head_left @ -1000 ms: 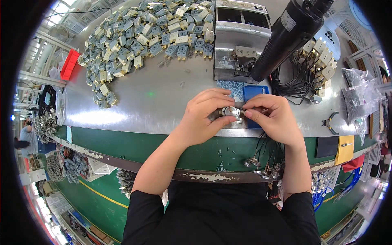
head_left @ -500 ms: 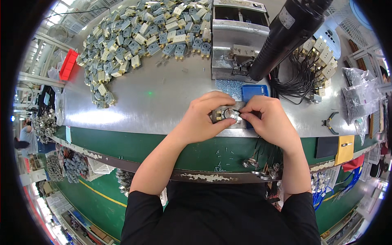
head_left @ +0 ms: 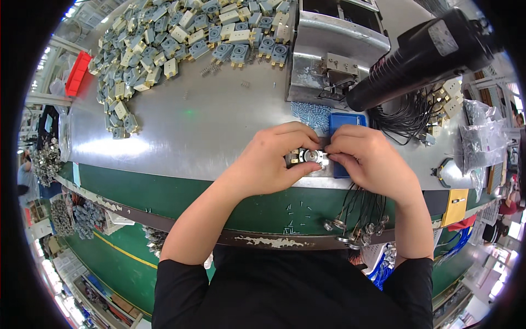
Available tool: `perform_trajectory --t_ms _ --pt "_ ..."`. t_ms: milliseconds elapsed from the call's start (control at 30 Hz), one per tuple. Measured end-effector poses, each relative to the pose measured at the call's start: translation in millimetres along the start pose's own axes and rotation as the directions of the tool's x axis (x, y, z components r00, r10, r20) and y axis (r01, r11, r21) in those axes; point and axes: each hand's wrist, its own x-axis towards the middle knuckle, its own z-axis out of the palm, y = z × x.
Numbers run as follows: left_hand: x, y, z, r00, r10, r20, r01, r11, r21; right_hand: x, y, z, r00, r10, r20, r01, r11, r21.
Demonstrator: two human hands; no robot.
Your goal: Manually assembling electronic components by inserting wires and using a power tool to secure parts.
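Observation:
In front of me on the steel tabletop, my left hand pinches a small switch housing between thumb and fingers. Brass terminals show at the housing's left end, and a round metal disc sits on its middle. My right hand is at the housing's right end, thumb and fingertips pressed together. What those fingertips hold, if anything, is too small or covered to tell. A blue tray stands right behind the right hand. Small screws lie heaped beside that tray.
A large pile of grey and cream switch housings covers the back left. A black power screwdriver slants over a metal fixture. Black cables lie at right, near pliers. Wired metal discs hang over the front edge.
The whole view has shifted, and the screwdriver appears farther right and more tilted. My right fingertips sit slightly farther from the disc, exposing more of it. My left hand keeps its hold on the housing.

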Motion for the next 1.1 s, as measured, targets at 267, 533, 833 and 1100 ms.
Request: perform_trajectory --t_ms 267,533,833,1100 --pt "0 -2 0 1.0 0.008 0.002 -0.008 1.0 -0.022 16 22 -13 0.986 -0.135 0.1 0.126 0.988 0.086" --pt "-5 -5 -4 0.999 0.039 -0.014 -0.039 0.999 -0.003 14 0 -6 0.997 0.014 -0.078 -0.012 1.0 0.019" --pt "-7 -2 1 0.997 0.071 -0.037 -0.072 0.997 -0.005 6 -18 9 0.986 0.038 -0.165 -0.04 0.999 -0.009" --pt "-7 -1 1 0.999 0.044 -0.024 -0.043 0.998 0.035 -2 -9 14 0.981 -0.095 -0.169 0.094 0.995 -0.013"
